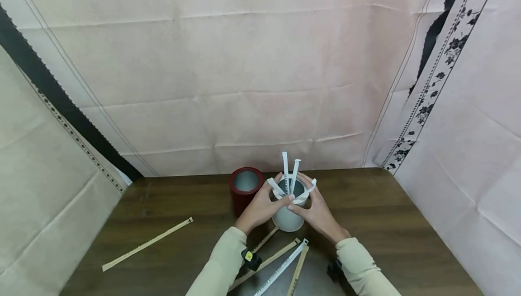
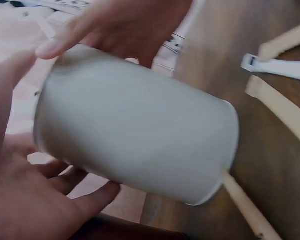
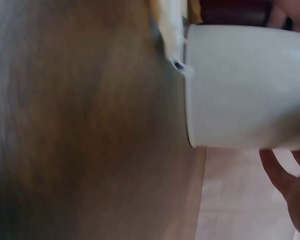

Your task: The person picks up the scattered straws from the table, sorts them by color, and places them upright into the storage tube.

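Both hands hold a white cylindrical can [image 1: 288, 218] near its rim, one from each side. My left hand [image 1: 263, 206] curls round the left side, and my right hand [image 1: 316, 211] round the right. Their thumbs come close together at the near side. Several slim white printed strips [image 1: 286, 171] stand in the can, fanning out past the rim. The can's plain wall [image 2: 140, 125] fills the left wrist view, with the right hand [image 2: 125, 30] above. Whether its base [image 3: 190, 100] rests on the table cannot be told.
A dark red can [image 1: 238, 199] with a grey inside stands just left. Several beige strips [image 1: 299, 269] and a white strip [image 1: 281, 271] lie between the forearms. One beige strip [image 1: 147, 245] lies apart on the wooden table [image 1: 399, 232]. Pale cloth [image 1: 260, 74] hangs behind.
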### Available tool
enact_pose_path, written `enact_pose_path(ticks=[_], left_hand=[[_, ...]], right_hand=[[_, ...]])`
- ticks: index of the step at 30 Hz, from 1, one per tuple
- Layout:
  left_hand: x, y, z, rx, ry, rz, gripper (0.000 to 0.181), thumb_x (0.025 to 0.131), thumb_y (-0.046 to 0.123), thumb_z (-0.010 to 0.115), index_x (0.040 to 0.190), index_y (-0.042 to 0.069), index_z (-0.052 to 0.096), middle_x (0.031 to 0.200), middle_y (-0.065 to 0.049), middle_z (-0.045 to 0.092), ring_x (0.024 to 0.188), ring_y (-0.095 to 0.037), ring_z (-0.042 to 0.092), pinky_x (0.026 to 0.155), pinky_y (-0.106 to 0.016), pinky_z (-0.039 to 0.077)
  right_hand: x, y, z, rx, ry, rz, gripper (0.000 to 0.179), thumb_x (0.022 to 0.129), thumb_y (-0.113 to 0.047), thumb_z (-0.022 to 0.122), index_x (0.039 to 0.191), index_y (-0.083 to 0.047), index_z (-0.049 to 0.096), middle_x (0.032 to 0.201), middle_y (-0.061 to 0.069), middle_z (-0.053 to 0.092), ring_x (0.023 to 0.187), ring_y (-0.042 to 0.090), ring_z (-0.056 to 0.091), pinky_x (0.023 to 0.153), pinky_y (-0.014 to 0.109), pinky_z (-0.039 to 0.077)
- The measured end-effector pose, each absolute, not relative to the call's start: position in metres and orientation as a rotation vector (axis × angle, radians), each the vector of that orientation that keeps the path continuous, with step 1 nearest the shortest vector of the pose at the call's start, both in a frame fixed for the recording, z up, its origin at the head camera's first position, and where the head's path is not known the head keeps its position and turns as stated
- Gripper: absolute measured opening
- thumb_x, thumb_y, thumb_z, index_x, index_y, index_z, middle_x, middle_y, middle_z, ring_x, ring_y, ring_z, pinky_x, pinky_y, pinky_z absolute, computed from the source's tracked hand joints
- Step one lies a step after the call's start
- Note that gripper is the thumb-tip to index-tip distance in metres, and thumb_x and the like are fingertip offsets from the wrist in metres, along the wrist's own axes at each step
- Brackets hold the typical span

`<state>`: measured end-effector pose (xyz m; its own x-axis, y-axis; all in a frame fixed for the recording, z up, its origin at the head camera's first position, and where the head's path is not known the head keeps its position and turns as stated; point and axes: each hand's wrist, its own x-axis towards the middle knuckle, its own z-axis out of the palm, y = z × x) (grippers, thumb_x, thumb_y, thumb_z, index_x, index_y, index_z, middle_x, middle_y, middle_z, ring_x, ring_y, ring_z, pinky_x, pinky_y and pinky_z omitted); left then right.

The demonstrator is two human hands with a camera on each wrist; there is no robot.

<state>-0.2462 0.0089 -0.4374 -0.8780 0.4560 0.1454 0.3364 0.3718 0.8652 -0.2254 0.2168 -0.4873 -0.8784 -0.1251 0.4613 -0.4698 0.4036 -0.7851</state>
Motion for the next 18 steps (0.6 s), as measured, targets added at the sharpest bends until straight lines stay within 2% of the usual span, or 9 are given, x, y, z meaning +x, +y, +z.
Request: enact_pose_path(ticks=[4,7,10,14,18], left_hand=[[-0.238,0.003,-0.432,0.734,2.489,1.621,0.07,0.101,0.042,0.071,0.16,0.011,0.046,0.159,-0.014,0.047,0.147,-0.036,0.046,0.115,-0.06,0.041],[-0.222,-0.01,-0.427,0.684,2.506,1.792,0.051,0.103,0.031,0.072,0.148,0.01,0.059,0.144,-0.012,0.061,0.135,-0.035,0.06,0.104,-0.048,0.054],[-0.201,-0.026,-0.421,0.601,2.514,1.903,0.034,0.103,0.024,0.072,0.133,0.011,0.069,0.127,-0.01,0.07,0.116,-0.03,0.07,0.089,-0.035,0.061],[-0.177,-0.044,-0.42,0.624,2.512,1.717,0.017,0.102,0.025,0.072,0.114,0.013,0.074,0.103,-0.004,0.074,0.086,-0.017,0.071,0.073,-0.028,0.058],[-0.16,-0.049,-0.439,0.71,2.497,1.343,0.012,0.098,0.027,0.075,0.1,0.016,0.077,0.083,0.008,0.07,0.071,-0.004,0.063,0.066,-0.024,0.052]], right_hand=[[-0.223,0.211,-0.488,0.457,-2.302,1.402,0.079,0.088,-0.023,0.088,0.156,-0.021,0.048,0.162,0.008,0.041,0.148,0.033,0.039,0.114,0.066,0.032],[-0.223,0.207,-0.484,0.449,-2.283,1.389,0.078,0.085,-0.019,0.089,0.153,-0.017,0.051,0.16,0.011,0.043,0.145,0.033,0.042,0.113,0.063,0.035],[-0.224,0.204,-0.481,0.453,-2.27,1.388,0.077,0.084,-0.018,0.089,0.152,-0.015,0.052,0.159,0.014,0.044,0.144,0.033,0.044,0.112,0.061,0.036],[-0.224,0.203,-0.48,0.444,-2.247,1.406,0.078,0.082,-0.017,0.089,0.151,-0.015,0.053,0.159,0.013,0.045,0.145,0.033,0.043,0.113,0.059,0.035],[-0.223,0.204,-0.484,0.414,-2.229,1.439,0.077,0.082,-0.014,0.09,0.15,-0.015,0.054,0.159,0.013,0.045,0.146,0.035,0.042,0.114,0.06,0.033]])
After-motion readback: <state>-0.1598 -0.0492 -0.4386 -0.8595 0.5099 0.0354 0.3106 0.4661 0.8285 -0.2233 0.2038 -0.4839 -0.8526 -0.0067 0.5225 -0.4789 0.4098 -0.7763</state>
